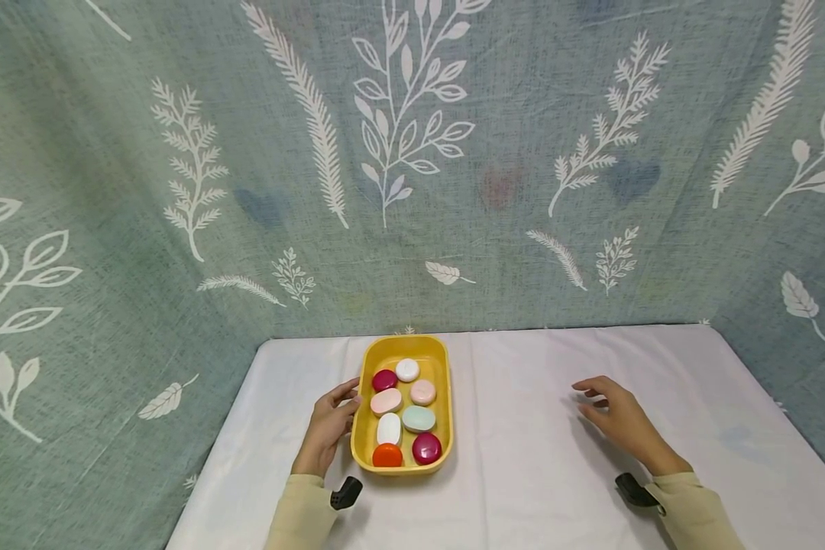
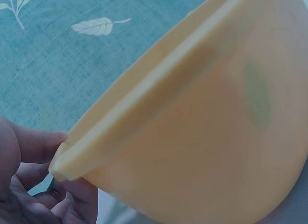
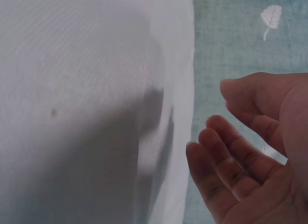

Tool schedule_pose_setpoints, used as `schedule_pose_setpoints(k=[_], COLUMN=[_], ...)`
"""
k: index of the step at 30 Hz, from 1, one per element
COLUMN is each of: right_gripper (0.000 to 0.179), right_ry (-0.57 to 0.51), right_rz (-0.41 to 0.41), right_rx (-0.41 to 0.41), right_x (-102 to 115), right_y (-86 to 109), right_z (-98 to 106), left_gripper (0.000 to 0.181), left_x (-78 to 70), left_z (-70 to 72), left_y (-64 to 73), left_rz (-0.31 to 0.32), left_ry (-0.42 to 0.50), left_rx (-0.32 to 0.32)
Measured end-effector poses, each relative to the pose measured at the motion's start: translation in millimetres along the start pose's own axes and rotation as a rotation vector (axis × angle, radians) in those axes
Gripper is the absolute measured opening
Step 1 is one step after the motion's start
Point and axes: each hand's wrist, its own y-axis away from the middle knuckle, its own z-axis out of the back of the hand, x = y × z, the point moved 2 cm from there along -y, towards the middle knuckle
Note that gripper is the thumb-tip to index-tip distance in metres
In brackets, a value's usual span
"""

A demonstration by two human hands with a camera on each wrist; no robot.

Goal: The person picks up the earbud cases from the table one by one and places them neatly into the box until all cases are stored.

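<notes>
A yellow plastic tray [image 1: 450, 397] holds several soap bars. Among them are a white round soap [image 1: 407, 370], a pink oval soap [image 1: 386, 402], a mint oval soap [image 1: 418, 419], an orange soap [image 1: 387, 456] and a crimson round soap [image 1: 427, 448]. At the tray's left side, my left hand [image 1: 331, 428] pinches the rim between thumb and fingers; the left wrist view shows the tray's outer wall [image 2: 192, 151] close up. Well to the right, my right hand [image 1: 619, 418] hovers over the table, fingers loosely bent, holding nothing.
White cloth [image 1: 522, 458] covers the table. Green fabric with white leaf prints [image 1: 412, 191] hangs behind it and along both sides. Each wrist carries a small black device, such as the left one [image 1: 346, 493].
</notes>
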Motion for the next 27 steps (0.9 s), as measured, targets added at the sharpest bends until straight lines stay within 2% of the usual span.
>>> schedule_pose_setpoints(k=[7,14,21,27], right_gripper=[0.040,0.037,0.039,0.042], right_ry=[0.025,0.019,0.048,0.063], right_rz=[-0.043,-0.136,-0.127,-0.165], right_rx=[0.004,0.058,0.021,0.052], right_x=[-4,-8,-11,-16], right_y=[3.2,4.3,5.4,4.6], right_z=[3,6,10,10], left_gripper=[0.042,0.042,0.042,0.043], left_x=[0.0,5.4,9.5,9.6], left_z=[1.6,2.9,4.1,7.5], left_y=[-0.4,-4.5,-7.3,-6.5], left_rz=[-0.003,-0.008,0.008,0.001], left_ry=[0.012,0.050,0.089,0.076], left_rx=[0.010,0.015,0.030,0.044])
